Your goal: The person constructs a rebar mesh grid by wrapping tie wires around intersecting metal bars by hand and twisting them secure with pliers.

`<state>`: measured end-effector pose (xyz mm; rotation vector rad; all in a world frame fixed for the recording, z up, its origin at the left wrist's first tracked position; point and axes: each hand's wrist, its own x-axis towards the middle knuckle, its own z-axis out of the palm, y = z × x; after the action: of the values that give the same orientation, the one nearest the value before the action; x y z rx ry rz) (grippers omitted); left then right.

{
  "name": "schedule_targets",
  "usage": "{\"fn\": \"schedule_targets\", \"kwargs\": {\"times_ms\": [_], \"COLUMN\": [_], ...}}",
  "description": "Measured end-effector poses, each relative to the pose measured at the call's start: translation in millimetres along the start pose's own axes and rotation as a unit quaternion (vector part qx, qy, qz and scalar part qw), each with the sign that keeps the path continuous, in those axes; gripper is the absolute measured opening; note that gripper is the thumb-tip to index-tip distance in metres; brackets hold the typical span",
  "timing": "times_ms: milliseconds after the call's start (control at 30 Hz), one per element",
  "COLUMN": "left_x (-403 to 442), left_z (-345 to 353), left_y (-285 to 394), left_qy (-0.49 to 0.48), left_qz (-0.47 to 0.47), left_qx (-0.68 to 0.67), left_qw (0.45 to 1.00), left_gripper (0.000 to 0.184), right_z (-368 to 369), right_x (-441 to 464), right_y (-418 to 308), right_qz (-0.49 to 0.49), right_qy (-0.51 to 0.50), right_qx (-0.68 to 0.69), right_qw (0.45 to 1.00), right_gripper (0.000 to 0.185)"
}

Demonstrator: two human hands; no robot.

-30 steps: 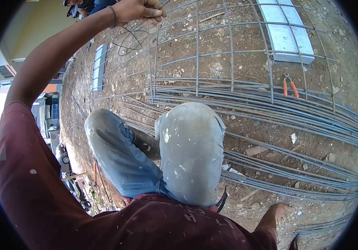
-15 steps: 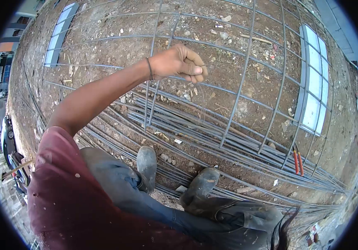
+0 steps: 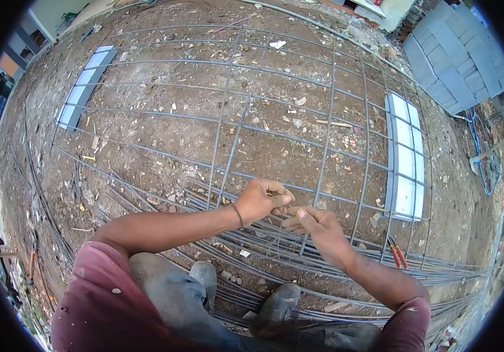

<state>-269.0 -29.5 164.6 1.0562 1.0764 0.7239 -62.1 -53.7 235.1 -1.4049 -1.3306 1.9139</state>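
Thin dark wire (image 3: 279,236) at the left hand (image 3: 286,202) and right hand (image 3: 294,216), too fine to trace; stacked grey blocks (image 3: 460,58) cut by the dark rim; blue-grey jeans (image 3: 172,293) hiding the tops of dirty rubber boots (image 3: 280,305)!

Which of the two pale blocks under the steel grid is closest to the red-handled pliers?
The right-hand block: its near end lies just beyond the pliers; the left-hand block is far off.

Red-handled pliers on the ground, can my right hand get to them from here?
Probably yes: the pliers lie just to the right of your right hand, handles uncovered, though mesh bars run close by and your fingers look busy beside your left hand.
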Motion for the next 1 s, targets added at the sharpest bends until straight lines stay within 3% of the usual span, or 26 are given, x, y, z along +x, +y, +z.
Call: {"fn": "schedule_targets", "kwargs": {"times_ms": [33, 100, 167, 200, 233, 300, 367, 433, 633, 833, 1000], "left_x": [-3, -10, -16, -18, -18, -23, -25, -27, 4, 20, 44], "left_z": [-1, -4, -9, -13, -18, -43, -78, -104, -126, -88, -47], "left_y": [-1, -5, -11, -13, -15, -12, -26, -36, -94, -81, -74], "left_qy": [0.064, 0.079, 0.091, 0.076, 0.062, 0.193, 0.281, 0.213, 0.144, 0.224, 0.208], "left_qz": [0.022, 0.033, 0.039, 0.103, 0.169, 0.228, 0.166, -0.016, 0.036, 0.086, 0.115], "left_qx": [0.014, 0.044, 0.076, 0.109, 0.138, 0.318, 0.489, 0.57, 0.588, 0.51, 0.47], "left_qw": [0.998, 0.995, 0.992, 0.986, 0.974, 0.9, 0.809, 0.793, 0.795, 0.826, 0.85], "left_gripper": [0.017, 0.02, 0.024, 0.028, 0.033, 0.039, 0.038, 0.037, 0.031, 0.026, 0.025], "right_z": [19, 37, 37, 39, 36, 24, 3, -12, -16, -11, -14], "right_x": [10, 9, 5, 3, 1, -9, -21, -29, -45, -41, -39], "right_y": [6, 24, 36, 39, 40, 44, 50, 53, 56, 54, 60], "right_qz": [-0.012, 0.02, 0.04, 0.056, 0.052, 0.041, 0.021, 0.004, -0.004, 0.0, 0.005], "right_qy": [0.001, -0.002, -0.019, -0.037, -0.034, 0.01, 0.044, 0.071, 0.127, 0.089, 0.089], "right_qx": [0.004, 0.129, 0.162, 0.196, 0.198, 0.237, 0.227, 0.217, 0.199, 0.181, 0.174], "right_qw": [1.0, 0.991, 0.986, 0.978, 0.978, 0.971, 0.973, 0.974, 0.972, 0.979, 0.981], "right_gripper": [0.03, 0.027, 0.025, 0.024, 0.024, 0.022, 0.021, 0.02, 0.022, 0.022, 0.022]}}
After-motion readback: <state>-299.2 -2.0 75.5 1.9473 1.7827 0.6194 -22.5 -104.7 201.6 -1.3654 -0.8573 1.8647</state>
